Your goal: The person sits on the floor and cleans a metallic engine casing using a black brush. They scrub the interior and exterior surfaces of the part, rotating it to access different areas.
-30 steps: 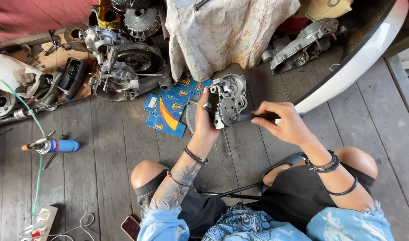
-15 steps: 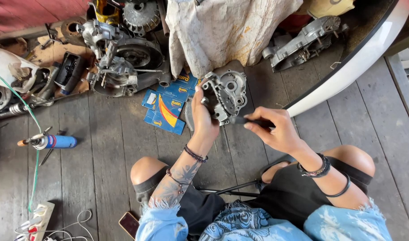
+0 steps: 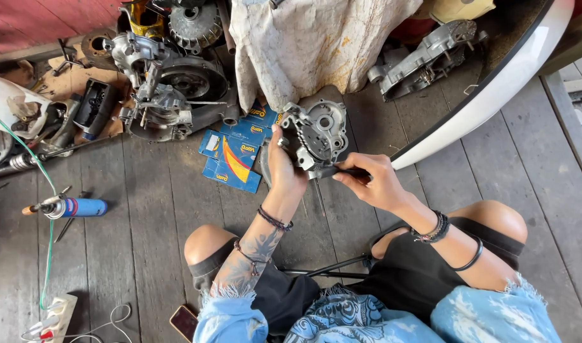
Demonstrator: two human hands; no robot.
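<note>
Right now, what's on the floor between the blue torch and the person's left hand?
In the head view, the blue boxes lie between the torch and the left hand; otherwise bare floor planks.

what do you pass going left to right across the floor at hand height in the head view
blue gas torch → blue boxes → left hand → grey engine casing → dark tool → right hand → white curved panel

A single head-worn camera looks steeply down from above the seated person. It sits close over the knees and plank floor (image 3: pixel 145 209). Engine parts (image 3: pixel 170 89) lie along the frame's top.
</note>
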